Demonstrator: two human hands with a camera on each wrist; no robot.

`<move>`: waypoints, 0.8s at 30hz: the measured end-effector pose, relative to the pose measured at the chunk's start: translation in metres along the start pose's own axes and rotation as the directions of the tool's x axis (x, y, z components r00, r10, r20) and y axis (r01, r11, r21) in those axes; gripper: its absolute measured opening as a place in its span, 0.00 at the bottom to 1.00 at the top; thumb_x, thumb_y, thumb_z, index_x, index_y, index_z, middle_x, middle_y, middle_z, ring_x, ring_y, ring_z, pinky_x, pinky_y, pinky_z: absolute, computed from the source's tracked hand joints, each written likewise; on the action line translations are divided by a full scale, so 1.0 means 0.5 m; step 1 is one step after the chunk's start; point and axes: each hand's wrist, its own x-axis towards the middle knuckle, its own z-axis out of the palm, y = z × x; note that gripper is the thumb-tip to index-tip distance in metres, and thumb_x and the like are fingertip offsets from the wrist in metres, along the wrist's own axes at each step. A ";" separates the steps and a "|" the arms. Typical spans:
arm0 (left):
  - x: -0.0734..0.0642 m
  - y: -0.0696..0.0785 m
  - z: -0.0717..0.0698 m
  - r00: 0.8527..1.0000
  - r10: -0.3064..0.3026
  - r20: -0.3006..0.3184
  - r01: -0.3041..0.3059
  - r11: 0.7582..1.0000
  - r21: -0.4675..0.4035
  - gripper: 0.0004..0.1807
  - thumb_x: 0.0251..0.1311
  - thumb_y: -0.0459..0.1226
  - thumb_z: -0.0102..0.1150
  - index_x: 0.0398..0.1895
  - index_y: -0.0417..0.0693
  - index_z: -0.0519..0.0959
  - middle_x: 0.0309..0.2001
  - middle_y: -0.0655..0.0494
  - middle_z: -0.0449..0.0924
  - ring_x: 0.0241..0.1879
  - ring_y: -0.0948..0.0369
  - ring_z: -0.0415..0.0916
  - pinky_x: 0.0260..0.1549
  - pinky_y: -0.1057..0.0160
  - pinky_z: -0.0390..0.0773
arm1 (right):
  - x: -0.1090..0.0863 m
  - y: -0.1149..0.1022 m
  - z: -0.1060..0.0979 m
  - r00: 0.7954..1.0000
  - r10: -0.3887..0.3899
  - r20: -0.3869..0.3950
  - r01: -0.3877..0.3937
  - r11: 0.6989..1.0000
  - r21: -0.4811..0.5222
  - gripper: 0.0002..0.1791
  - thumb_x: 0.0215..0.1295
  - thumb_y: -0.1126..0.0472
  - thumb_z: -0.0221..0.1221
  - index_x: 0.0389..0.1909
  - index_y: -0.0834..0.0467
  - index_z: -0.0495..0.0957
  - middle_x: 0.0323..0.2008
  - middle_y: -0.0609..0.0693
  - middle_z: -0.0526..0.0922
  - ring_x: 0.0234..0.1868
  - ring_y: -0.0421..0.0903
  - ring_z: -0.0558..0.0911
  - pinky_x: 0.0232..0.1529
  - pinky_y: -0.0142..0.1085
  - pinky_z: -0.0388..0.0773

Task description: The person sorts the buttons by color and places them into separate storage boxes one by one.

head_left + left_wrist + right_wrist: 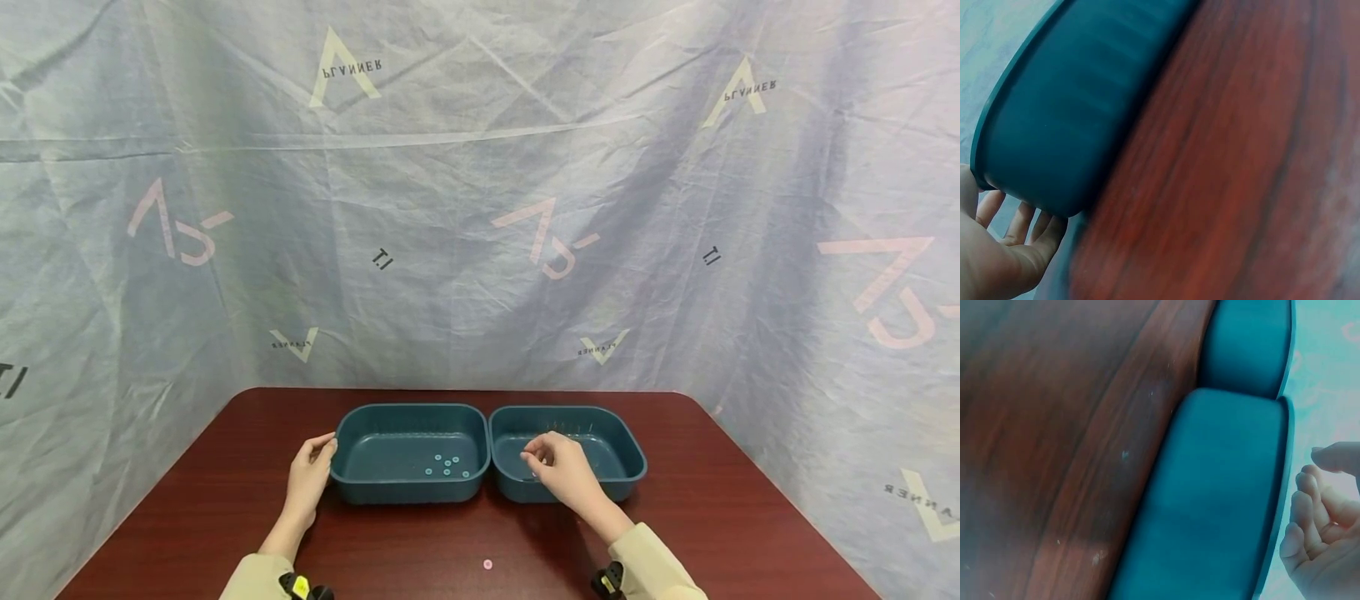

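Two dark teal plastic bins stand side by side on the table. My left hand (306,479) is at the outer end of the left bin (408,493), with loosely bent fingers touching its end wall and rim. Several small pale-blue buttons (447,463) lie in that bin, toward its right side. Above the right bin (630,479) my right hand (564,471) hovers with bent fingers. Its thumb and index fingertips are close, and nothing shows between them in the right wrist view. A pink button (487,564) lies on the table in front of the bins.
The reddish-brown wooden table (405,550) has rounded far corners. A pale printed cloth (450,317) hangs behind and at both sides of it. Inside the right bin, its far wall shows light reflections, and my right hand hides part of its floor.
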 end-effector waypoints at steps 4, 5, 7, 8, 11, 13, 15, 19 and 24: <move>-0.001 -0.001 0.000 1.000 0.001 0.003 -0.001 1.000 0.010 0.28 0.70 0.52 0.40 0.65 0.44 0.63 0.60 0.43 0.66 0.41 0.74 0.68 0.36 0.71 0.72 | -0.013 -0.011 0.001 0.999 -0.047 0.012 0.047 0.999 0.017 0.03 0.56 0.61 0.65 0.28 0.50 0.80 0.23 0.38 0.74 0.22 0.33 0.69 0.24 0.27 0.70; -0.001 -0.001 0.000 1.000 0.000 0.002 0.000 1.000 0.014 0.28 0.70 0.52 0.40 0.65 0.44 0.63 0.60 0.43 0.66 0.42 0.74 0.68 0.36 0.71 0.71 | -0.016 -0.014 0.001 0.998 -0.055 0.019 0.055 0.998 0.023 0.03 0.57 0.60 0.65 0.29 0.51 0.80 0.23 0.38 0.74 0.22 0.33 0.69 0.24 0.27 0.70; -0.001 -0.001 0.000 1.000 0.001 0.001 -0.001 1.000 0.019 0.28 0.70 0.52 0.40 0.65 0.45 0.63 0.61 0.43 0.65 0.42 0.75 0.67 0.37 0.72 0.71 | -0.021 -0.020 0.002 0.997 -0.066 0.034 0.065 0.997 0.032 0.03 0.58 0.58 0.65 0.29 0.52 0.81 0.23 0.37 0.73 0.22 0.33 0.69 0.24 0.27 0.70; -0.001 -0.001 0.000 1.000 0.001 0.001 -0.001 1.000 0.021 0.29 0.70 0.53 0.40 0.65 0.45 0.62 0.62 0.43 0.65 0.42 0.76 0.67 0.37 0.72 0.71 | -0.023 -0.023 0.002 0.997 -0.071 0.040 0.070 0.997 0.033 0.04 0.58 0.57 0.65 0.29 0.52 0.81 0.23 0.37 0.73 0.21 0.33 0.69 0.24 0.27 0.70; 0.000 -0.001 0.000 1.000 -0.001 0.003 0.001 1.000 0.027 0.29 0.70 0.54 0.39 0.66 0.45 0.62 0.62 0.43 0.65 0.41 0.78 0.66 0.38 0.73 0.71 | -0.031 -0.033 0.004 0.995 -0.081 0.064 0.078 0.996 0.039 0.05 0.59 0.55 0.64 0.29 0.52 0.81 0.23 0.37 0.73 0.21 0.32 0.69 0.23 0.27 0.69; -0.001 -0.001 -0.001 1.000 -0.004 0.006 0.004 1.000 0.031 0.30 0.69 0.54 0.39 0.66 0.46 0.62 0.63 0.44 0.64 0.41 0.79 0.65 0.38 0.73 0.71 | -0.037 -0.040 0.006 0.993 -0.090 0.083 0.086 0.995 0.042 0.05 0.60 0.56 0.63 0.29 0.52 0.81 0.23 0.38 0.72 0.21 0.32 0.68 0.23 0.27 0.70; -0.001 -0.001 -0.001 1.000 -0.006 0.008 0.006 0.999 0.032 0.30 0.69 0.54 0.39 0.66 0.45 0.62 0.63 0.44 0.64 0.41 0.79 0.65 0.38 0.73 0.71 | -0.043 -0.046 0.009 0.990 -0.095 0.101 0.092 0.995 0.039 0.05 0.60 0.56 0.63 0.28 0.52 0.81 0.22 0.37 0.71 0.21 0.31 0.68 0.25 0.28 0.70; -0.001 -0.001 -0.001 1.000 -0.008 0.006 0.008 1.000 0.028 0.30 0.69 0.54 0.39 0.66 0.45 0.62 0.62 0.44 0.64 0.41 0.77 0.66 0.38 0.72 0.71 | -0.054 -0.054 0.018 0.985 -0.116 0.131 0.114 0.993 0.022 0.03 0.60 0.56 0.63 0.29 0.51 0.81 0.22 0.36 0.70 0.21 0.30 0.67 0.31 0.32 0.73; 0.000 0.000 0.001 1.000 -0.009 -0.004 0.010 1.000 0.020 0.29 0.70 0.53 0.40 0.66 0.45 0.62 0.61 0.43 0.65 0.42 0.75 0.67 0.37 0.72 0.71 | -0.064 -0.059 0.031 0.972 -0.148 0.183 0.140 0.989 0.055 0.02 0.60 0.58 0.63 0.29 0.51 0.81 0.22 0.38 0.71 0.21 0.30 0.67 0.24 0.26 0.69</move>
